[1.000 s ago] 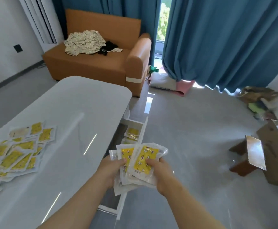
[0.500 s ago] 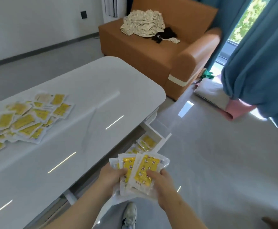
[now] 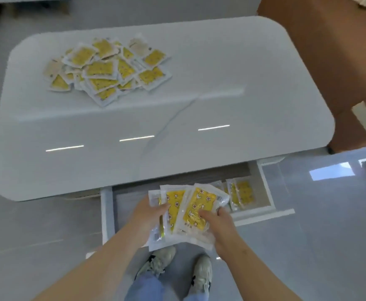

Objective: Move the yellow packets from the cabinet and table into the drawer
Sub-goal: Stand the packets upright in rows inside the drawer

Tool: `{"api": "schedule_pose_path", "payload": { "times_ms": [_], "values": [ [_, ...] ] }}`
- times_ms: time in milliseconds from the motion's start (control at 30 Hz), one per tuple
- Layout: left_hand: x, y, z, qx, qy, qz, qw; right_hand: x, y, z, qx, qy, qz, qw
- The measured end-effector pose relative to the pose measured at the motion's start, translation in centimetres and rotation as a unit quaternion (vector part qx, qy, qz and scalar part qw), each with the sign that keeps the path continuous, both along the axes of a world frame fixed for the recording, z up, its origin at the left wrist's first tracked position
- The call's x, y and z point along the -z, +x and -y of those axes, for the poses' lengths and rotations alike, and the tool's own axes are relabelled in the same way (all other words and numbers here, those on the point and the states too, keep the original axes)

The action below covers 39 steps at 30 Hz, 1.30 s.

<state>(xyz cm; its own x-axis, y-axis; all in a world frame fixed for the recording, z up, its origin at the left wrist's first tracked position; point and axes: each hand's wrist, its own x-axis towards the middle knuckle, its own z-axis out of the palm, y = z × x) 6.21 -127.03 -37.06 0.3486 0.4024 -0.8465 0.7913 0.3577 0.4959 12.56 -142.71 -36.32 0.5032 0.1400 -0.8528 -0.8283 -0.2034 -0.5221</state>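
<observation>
A stack of yellow packets [image 3: 184, 210] sits between both hands, held above the open white drawer [image 3: 107, 213]. My left hand [image 3: 148, 218] grips the stack's left side with the thumb on top. My right hand [image 3: 218, 224] grips its right side, thumb pressed on the front packet. A few yellow packets [image 3: 240, 193] lie inside the drawer at its right end. A pile of several yellow packets [image 3: 108, 69] lies on the white table [image 3: 199, 88] at the far left.
An orange-brown sofa [image 3: 334, 61] stands beyond the table's right end. My two shoes [image 3: 175, 270] stand on the grey floor just in front of the drawer. The drawer's front panel [image 3: 264, 215] juts out toward me.
The view has swung round and down, so the table and drawer now lie straight ahead. Both hands still hold the same stack, now over the drawer.
</observation>
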Motion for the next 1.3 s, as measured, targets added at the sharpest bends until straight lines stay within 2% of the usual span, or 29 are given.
{"api": "schedule_pose_path", "payload": {
  "times_ms": [67, 233, 400, 500, 800, 967, 1067, 1200, 1300],
  "values": [
    [3.4, -0.1, -0.2, -0.043, -0.009, -0.003, 0.999, 3.1, 1.7, -0.7, -0.058, 0.008, 0.009, 0.998],
    [12.0, 0.5, -1.9, -0.041, 0.047, 0.002, 0.998, 12.6, 4.6, -2.7, -0.158, 0.026, 0.028, 0.987],
    [20.1, 0.8, -3.5, -0.047, 0.077, 0.061, 0.994, 21.8, 6.9, -4.0, -0.247, 0.009, 0.063, 0.967],
    [23.0, 0.8, -4.4, -0.020, 0.137, 0.104, 0.985, 25.1, 8.2, -4.4, -0.254, 0.004, 0.074, 0.964],
    [24.5, 2.0, -5.7, 0.077, 0.152, 0.132, 0.977, 25.8, 10.5, -5.0, -0.312, -0.002, 0.202, 0.929],
    [25.4, 0.9, -5.3, 0.144, 0.137, 0.127, 0.972, 24.7, 9.6, -5.0, -0.364, -0.001, 0.217, 0.906],
    [25.4, 0.6, -4.6, 0.148, 0.125, 0.132, 0.972, 23.9, 9.4, -4.1, -0.354, -0.008, 0.225, 0.908],
    [26.0, 1.2, -2.6, 0.162, 0.116, 0.120, 0.973, 23.4, 10.0, -2.9, -0.281, 0.017, 0.221, 0.934],
    [26.3, 1.7, -1.6, 0.228, 0.190, 0.100, 0.950, 23.7, 10.1, -2.9, -0.282, -0.006, 0.223, 0.933]
  ]
}}
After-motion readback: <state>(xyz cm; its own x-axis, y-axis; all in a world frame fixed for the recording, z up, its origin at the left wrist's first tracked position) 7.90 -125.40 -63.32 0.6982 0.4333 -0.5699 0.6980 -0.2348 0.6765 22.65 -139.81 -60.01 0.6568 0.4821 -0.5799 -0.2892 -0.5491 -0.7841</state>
